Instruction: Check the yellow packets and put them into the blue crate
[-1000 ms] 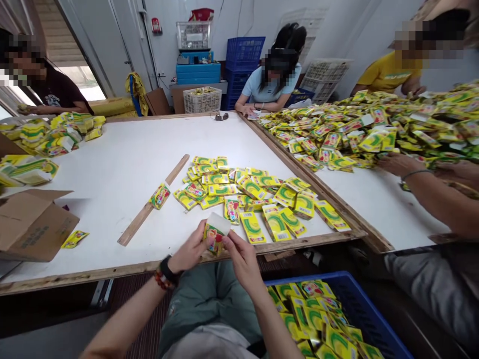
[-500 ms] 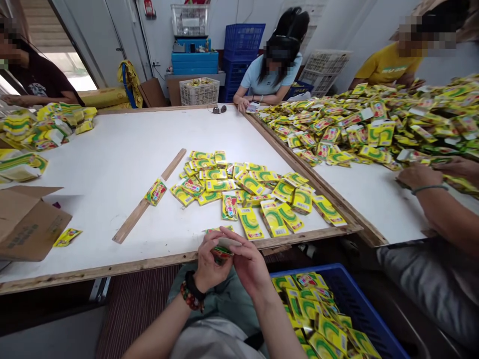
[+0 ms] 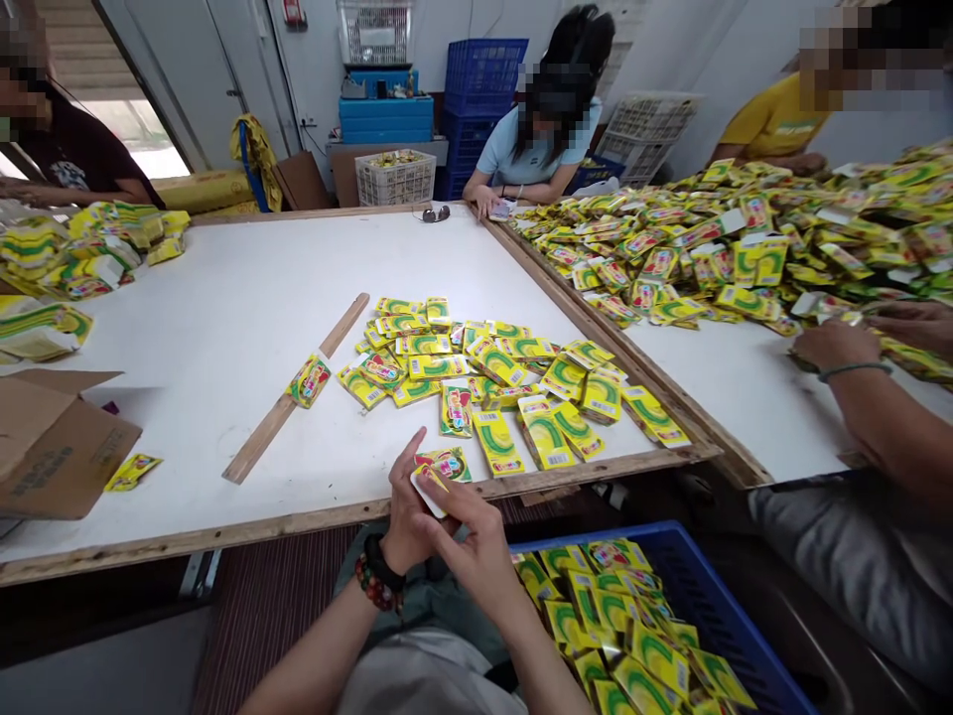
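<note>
A small yellow box (image 3: 430, 493) with a white edge sits between my two hands, just over the table's front edge. My left hand (image 3: 406, 521), with beads at the wrist, is cupped around the box's lower left, one finger pointing up. My right hand (image 3: 476, 546) pinches the box from the right with thumb and fingers. Just beyond it a green, red and yellow box (image 3: 451, 463) lies on the table. Several more yellow-green boxes (image 3: 498, 442) lie in a loose spread past my hands.
A wooden strip (image 3: 257, 447) with one box on it lies left of the spread. A carton (image 3: 67, 447) stands at far left. A blue crate (image 3: 681, 546) full of boxes is beside my right leg. Three co-workers sit around; a large pile (image 3: 745, 268) lies at right.
The box in my hands has turned, so its white edge faces up toward me. My right hand has come down and over it, and the box on the table behind is more exposed.
</note>
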{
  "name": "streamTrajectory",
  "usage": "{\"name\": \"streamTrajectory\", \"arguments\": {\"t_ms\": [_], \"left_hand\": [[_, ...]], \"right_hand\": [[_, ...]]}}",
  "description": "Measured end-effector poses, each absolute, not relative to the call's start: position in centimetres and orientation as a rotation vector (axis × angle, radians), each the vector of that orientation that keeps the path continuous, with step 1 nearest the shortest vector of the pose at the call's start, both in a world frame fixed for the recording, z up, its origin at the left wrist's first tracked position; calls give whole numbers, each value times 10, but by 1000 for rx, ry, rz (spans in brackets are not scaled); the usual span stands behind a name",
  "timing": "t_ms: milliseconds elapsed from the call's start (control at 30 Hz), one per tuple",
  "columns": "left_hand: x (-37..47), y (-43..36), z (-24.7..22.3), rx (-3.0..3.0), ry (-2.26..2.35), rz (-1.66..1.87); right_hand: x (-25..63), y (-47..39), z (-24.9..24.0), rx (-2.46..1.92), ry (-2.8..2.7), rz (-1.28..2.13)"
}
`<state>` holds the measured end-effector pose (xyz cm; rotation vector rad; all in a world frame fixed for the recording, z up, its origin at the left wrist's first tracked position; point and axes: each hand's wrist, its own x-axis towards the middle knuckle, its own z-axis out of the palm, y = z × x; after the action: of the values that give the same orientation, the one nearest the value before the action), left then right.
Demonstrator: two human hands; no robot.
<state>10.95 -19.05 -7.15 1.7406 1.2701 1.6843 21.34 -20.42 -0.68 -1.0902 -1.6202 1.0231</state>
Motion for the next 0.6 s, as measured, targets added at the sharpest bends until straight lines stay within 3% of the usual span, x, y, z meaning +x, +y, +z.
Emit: {"name": "streamTrajectory", "arguments": {"t_ms": [167,600], "left_hand": [[109,-190,-74,1755,1394,1365],[111,-191,-73,1721,1426,1389]], "right_hand": [[211,-201,-10,-1305,-1604,816],[212,-196,-16,-1119,-1990,652]]}}
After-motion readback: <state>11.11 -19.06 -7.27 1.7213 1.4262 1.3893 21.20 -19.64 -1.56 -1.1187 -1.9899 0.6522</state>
